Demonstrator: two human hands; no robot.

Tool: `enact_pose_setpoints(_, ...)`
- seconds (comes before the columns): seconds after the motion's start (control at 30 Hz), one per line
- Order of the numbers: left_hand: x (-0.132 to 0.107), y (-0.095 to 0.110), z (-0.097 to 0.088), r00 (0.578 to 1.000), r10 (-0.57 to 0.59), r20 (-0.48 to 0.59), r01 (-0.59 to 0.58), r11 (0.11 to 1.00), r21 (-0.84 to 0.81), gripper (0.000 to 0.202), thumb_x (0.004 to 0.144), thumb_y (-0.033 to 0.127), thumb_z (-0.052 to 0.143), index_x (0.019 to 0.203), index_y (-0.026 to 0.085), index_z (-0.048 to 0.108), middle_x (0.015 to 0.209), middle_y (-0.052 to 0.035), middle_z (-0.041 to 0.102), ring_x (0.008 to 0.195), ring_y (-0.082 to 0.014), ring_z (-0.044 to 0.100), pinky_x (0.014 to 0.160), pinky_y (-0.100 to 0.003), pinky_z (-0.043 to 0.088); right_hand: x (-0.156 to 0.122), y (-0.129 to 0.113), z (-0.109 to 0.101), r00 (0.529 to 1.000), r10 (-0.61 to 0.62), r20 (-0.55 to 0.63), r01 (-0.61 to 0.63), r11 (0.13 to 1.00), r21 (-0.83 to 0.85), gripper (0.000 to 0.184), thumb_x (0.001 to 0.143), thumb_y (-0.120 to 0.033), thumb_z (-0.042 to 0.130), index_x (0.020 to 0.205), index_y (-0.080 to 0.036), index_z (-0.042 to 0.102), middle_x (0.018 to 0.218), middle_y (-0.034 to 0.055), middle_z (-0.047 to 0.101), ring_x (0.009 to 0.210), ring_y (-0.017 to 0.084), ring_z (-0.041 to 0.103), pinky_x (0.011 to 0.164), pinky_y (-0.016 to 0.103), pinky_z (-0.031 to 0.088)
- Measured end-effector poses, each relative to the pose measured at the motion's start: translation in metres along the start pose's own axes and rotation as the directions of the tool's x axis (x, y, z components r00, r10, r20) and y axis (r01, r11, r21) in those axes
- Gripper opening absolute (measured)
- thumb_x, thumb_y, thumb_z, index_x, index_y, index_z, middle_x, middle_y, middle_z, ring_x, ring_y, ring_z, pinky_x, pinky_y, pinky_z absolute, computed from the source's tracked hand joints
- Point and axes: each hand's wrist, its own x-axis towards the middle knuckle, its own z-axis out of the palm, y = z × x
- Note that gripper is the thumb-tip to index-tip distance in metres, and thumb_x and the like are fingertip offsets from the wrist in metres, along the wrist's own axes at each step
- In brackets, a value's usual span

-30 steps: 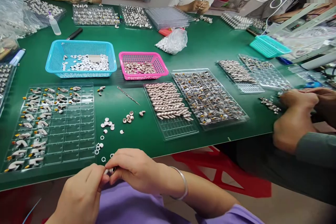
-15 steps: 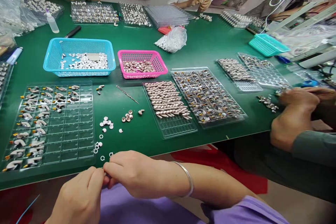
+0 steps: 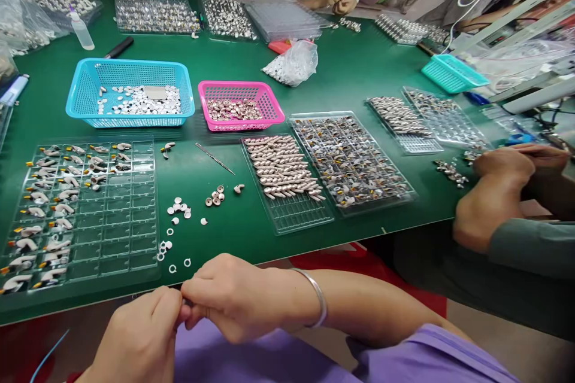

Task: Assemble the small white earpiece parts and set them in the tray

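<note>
My left hand (image 3: 139,332) and my right hand (image 3: 233,296) meet at the table's front edge, fingertips pinched together. Whatever small piece sits between them is almost wholly covered by the fingers; only a dark speck shows. Just beyond the hands lie loose white rings (image 3: 187,263) and white round caps (image 3: 179,207). To the left is a clear compartment tray (image 3: 130,215), with white earbud-like shells (image 3: 27,243) with orange tips in its left columns. Farther up are beige cups (image 3: 215,196), a single beige shell (image 3: 239,189) and metal tweezers (image 3: 214,158).
Behind stand a blue basket (image 3: 130,122) of white caps and a pink basket (image 3: 242,127) of beige cups. Right of them lie a tray of beige shells (image 3: 278,167) and a fuller tray (image 3: 354,161). A co-worker's hands (image 3: 503,179) are at the right; two people sit opposite.
The whole view has shifted slightly left and up. My hands stay pinched together, with the right fingers a little differently placed. The parts on the table lie as before.
</note>
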Motion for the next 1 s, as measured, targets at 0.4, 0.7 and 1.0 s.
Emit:
enact_pose_setpoints(0.4, 0.005, -0.008, 0.001, 0.999, 0.011, -0.031, -0.01, 0.999, 0.03, 0.027, 0.091, 0.006, 0.033, 0.073, 0.024, 0.042, 0.053, 0.0066, 0.051, 0.039, -0.0096, 0.052, 0.039, -0.018, 0.039, 0.004, 0.004, 0.002, 0.99, 0.056, -0.133, -0.012, 0.951, 0.31, 0.011, 0.089, -0.011, 0.048, 0.082, -0.018, 0.054, 0.071, 0.0029, 0.07, 0.066, 0.011, 0.066, 0.06, 0.017, 0.047)
enact_pose_setpoints(0.7, -0.009, -0.018, 0.004, 0.99, 0.055, -0.126, -0.039, 0.991, 0.128, 0.025, 0.098, 0.012, 0.038, 0.116, 0.018, 0.054, 0.069, -0.0008, 0.062, 0.052, -0.011, 0.061, 0.051, -0.019, 0.05, 0.003, 0.011, 0.009, 0.959, 0.039, -0.28, 0.076, 0.919, 0.387, 0.024, 0.095, -0.018, 0.041, 0.084, -0.014, 0.063, 0.071, 0.0045, 0.067, 0.062, 0.01, 0.062, 0.061, 0.017, 0.05)
enact_pose_setpoints(1.0, -0.007, -0.018, 0.005, 0.965, 0.068, -0.253, -0.072, 0.997, -0.009, 0.018, 0.096, 0.007, 0.047, 0.105, 0.014, 0.06, 0.086, -0.0048, 0.07, 0.073, -0.0092, 0.069, 0.073, -0.016, 0.056, 0.003, 0.005, 0.013, 0.963, 0.08, -0.259, 0.057, 0.875, 0.48, 0.025, 0.096, -0.02, 0.043, 0.084, -0.014, 0.064, 0.071, 0.0039, 0.064, 0.065, 0.01, 0.058, 0.064, 0.017, 0.049)
